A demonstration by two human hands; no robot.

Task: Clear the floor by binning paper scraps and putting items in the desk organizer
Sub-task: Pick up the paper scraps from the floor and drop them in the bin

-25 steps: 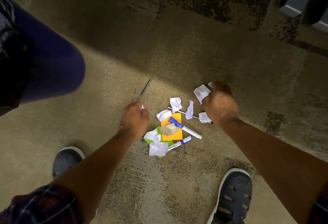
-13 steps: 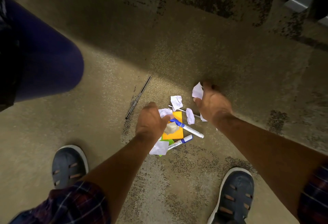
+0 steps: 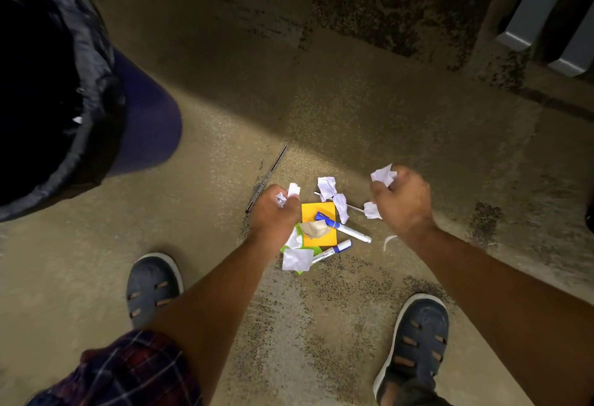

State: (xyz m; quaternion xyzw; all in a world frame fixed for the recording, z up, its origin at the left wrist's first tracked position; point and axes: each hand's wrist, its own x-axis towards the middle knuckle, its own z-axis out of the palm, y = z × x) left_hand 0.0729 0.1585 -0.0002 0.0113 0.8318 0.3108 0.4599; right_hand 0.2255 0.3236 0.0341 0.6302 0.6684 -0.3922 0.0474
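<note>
Head view shows the left hand (image 3: 273,213) closed around crumpled white paper scraps (image 3: 287,195) that poke out above its knuckles, and the right hand (image 3: 401,201) fisted on more white scraps (image 3: 382,176), one at the top of the fist and one below it. Both hover just above the litter pile on the speckled concrete floor (image 3: 321,100).

To do this step well, I judge each fist should stay tight while the load travels left to the black-lined purple bin (image 3: 141,123), which stands well apart from the pile.

More loose scraps lie on and beside an orange sticky-note pad (image 3: 318,238) with a tan paper wad (image 3: 316,229) on it. Two white markers with blue caps (image 3: 342,229) rest against the pad, and a thin dark metal rod (image 3: 268,177) lies just beyond the left hand. No desk organizer is visible. Dark sandals (image 3: 152,286) flank the pile, so stray drops could land underfoot.
</note>
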